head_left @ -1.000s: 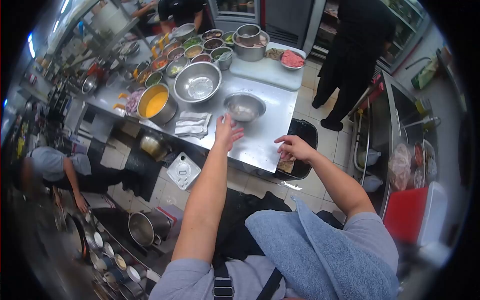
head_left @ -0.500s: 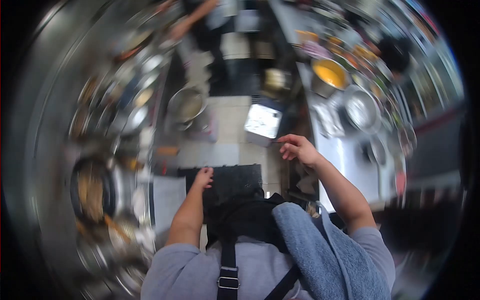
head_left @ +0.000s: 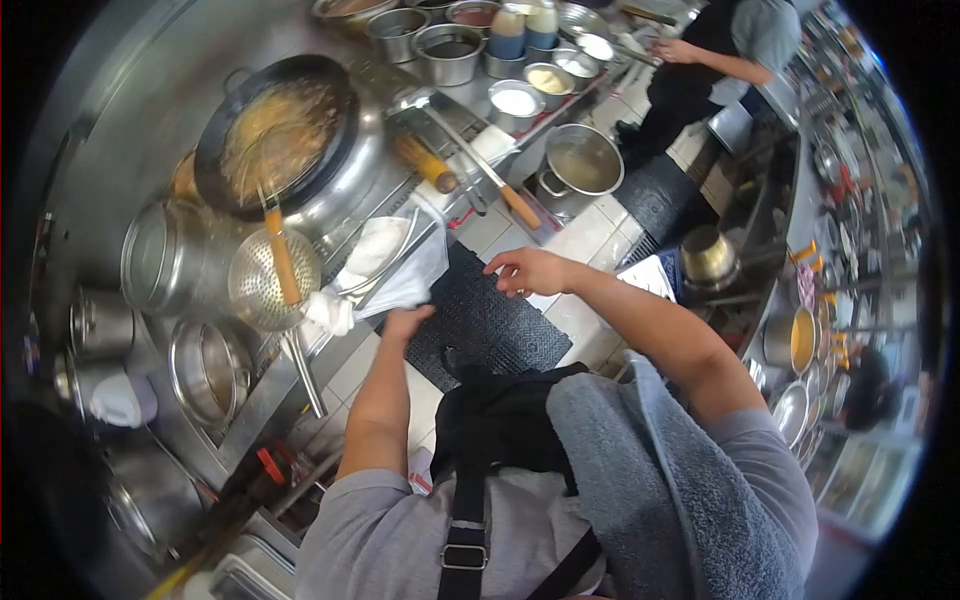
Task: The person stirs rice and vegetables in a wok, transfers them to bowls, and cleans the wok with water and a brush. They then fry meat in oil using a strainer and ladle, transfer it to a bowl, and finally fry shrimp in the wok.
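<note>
My left hand (head_left: 408, 322) is just below a whitish sheet (head_left: 418, 275) hanging at the stove's front edge. Its fingers are mostly hidden, and I cannot tell whether it touches the sheet. My right hand (head_left: 527, 272) hovers over the black floor mat (head_left: 490, 325), fingers loosely bent and apart, nothing in it. On the stove, a black wok (head_left: 215, 150) holds bubbling oil with browned food (head_left: 285, 130). A wire skimmer's wooden handle (head_left: 282, 260) sticks out of it, across a perforated metal ladle (head_left: 250, 285). A folded white cloth (head_left: 378, 250) lies between the ladle and sheet.
Behind the wok stand several metal pots (head_left: 447, 65) and seasoning bowls (head_left: 515, 105). A long-handled ladle (head_left: 470, 150) juts past the stove edge. A large pot (head_left: 585, 165) stands beyond my right hand. Another person (head_left: 735, 45) works at the far end; counters with pans line the right.
My view has swung left toward the stove, bringing the wok closer and sharper. My right hand has come nearer the stove side, and my left hand is now beside the sheet.
</note>
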`<state>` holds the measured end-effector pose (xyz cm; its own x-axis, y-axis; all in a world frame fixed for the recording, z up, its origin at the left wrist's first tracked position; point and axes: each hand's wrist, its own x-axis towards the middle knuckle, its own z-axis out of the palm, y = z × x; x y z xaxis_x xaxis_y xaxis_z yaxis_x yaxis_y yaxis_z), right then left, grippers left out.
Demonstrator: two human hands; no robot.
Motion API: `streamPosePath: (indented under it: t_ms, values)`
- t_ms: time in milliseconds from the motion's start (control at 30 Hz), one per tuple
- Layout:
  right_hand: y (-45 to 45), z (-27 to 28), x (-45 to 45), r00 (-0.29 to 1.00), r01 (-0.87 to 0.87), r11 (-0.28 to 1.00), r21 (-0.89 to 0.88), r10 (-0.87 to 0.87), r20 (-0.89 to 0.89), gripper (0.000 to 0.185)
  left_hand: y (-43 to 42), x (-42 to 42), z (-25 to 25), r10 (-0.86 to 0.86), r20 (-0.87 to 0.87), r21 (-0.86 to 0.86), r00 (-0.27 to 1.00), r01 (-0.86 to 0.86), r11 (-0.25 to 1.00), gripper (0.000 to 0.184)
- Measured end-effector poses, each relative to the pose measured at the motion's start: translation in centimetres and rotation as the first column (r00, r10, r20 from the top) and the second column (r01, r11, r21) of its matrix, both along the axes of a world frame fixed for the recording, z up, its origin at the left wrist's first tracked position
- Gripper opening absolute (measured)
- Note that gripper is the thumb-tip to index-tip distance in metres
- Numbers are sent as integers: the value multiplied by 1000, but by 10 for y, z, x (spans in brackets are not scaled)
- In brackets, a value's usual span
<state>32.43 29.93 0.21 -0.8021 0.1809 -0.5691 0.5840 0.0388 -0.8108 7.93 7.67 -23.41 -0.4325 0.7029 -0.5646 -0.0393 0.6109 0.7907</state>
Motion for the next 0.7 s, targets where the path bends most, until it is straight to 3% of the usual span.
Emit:
streamPosePath:
  t_ms: [33, 67, 100, 167, 200, 267, 300, 333, 367, 433, 467, 500, 533, 567, 600, 633, 700]
  values:
    - [-4, -13, -16, 989, -139, 974, 177, 147, -33, 41, 17, 23, 25, -200, -21, -241, 980, 189, 952, 48]
    - [-6, -27, -30, 957, -252, 900, 356, 287, -48, 43, 22, 52, 43, -270, 86, 31, 959, 268, 963, 54]
    - [-7, -49, -41, 938, -258, 859, 443, 333, -99, 44, 24, 79, 74, -348, 99, 186, 932, 326, 927, 61]
    - [-8, -59, -60, 964, -125, 955, 268, 181, -195, 42, 27, 103, 176, -468, 559, 367, 685, 302, 880, 62]
    - [-5, -70, -68, 962, -139, 956, 260, 193, -195, 42, 25, 99, 214, -454, 564, 360, 690, 289, 887, 62]
    - [4, -89, -83, 978, -62, 961, -271, 4, -210, 38, 16, 82, 257, -417, 482, 434, 771, 203, 878, 50]
    - [0, -91, -92, 977, -101, 956, -275, 44, -208, 38, 3, 70, 227, -247, 460, 389, 853, 56, 920, 41]
    - [-9, -91, -103, 973, -120, 932, -343, 42, -226, 37, -5, 65, 209, 23, 578, 376, 816, -291, 880, 33]
    - [-20, -92, -113, 969, -136, 901, -413, 34, -244, 36, -21, 64, 139, 282, 460, 365, 842, -469, 804, 29]
    - [-50, -59, -118, 971, -166, 936, -311, 100, -217, 39, -22, 96, 95, 674, 615, 169, 409, -904, 394, 35]
    - [-72, -104, -119, 897, -353, 929, -107, 305, -319, 43, -2, 112, 94, 574, 762, 127, 299, -939, 321, 42]
    - [-97, -122, -106, 804, -383, 908, 172, 419, -423, 48, 0, 124, 22, 528, 719, 383, 453, -891, 243, 49]
    - [-99, -114, -97, 762, -322, 901, 291, 429, -486, 54, 4, 132, 23, 550, 713, 377, 435, -899, 222, 49]
    - [-96, -106, -87, 713, -244, 883, 402, 444, -542, 59, 15, 132, 34, 512, 753, 352, 412, -911, 216, 50]
    - [-73, -116, -101, 609, -316, 841, 439, 535, -585, 64, 34, 128, 51, 465, 795, 328, 389, -921, 208, 51]
    - [-55, -94, -110, 648, -386, 875, 293, 484, -589, 60, 50, 125, 72, 415, 834, 304, 363, -931, 203, 53]
    - [-37, -61, -132, 626, -367, 641, 674, 706, -331, 56, 65, 134, 129, 374, 869, 279, 325, -944, 173, 54]
